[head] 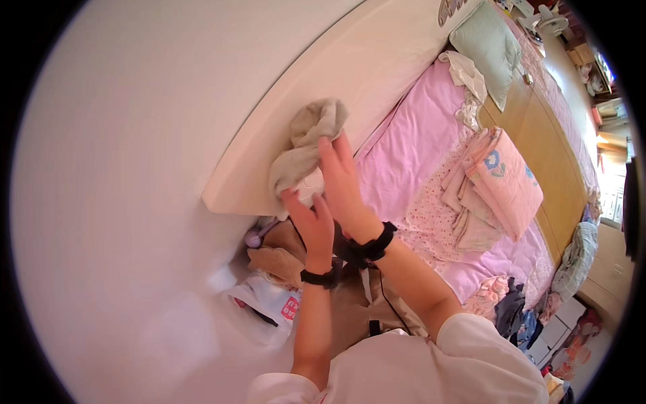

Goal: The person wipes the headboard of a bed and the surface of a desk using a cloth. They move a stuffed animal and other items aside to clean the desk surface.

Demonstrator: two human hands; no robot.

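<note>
A crumpled grey-beige cloth [308, 136] is bunched in front of the cream headboard [373, 65]. My right hand [344, 187] has its fingers at the cloth's right side, gripping its edge. Lower down, my left hand [309, 227] takes hold of the cloth's bottom end with its fingertips, the thumb standing off to the side. Between the hands shows a white object [312, 183] with a round mark; what it is, I cannot tell. Black bands circle both wrists.
Right of the headboard lies a bed with a pink sheet [398, 151], a folded peach quilt [504, 187] and a pale green pillow [487, 50]. Below the headboard's end are brown fabric [275, 252], a purple rounded object [254, 238] and a white bag [265, 303]. A wall [126, 151] rises at left.
</note>
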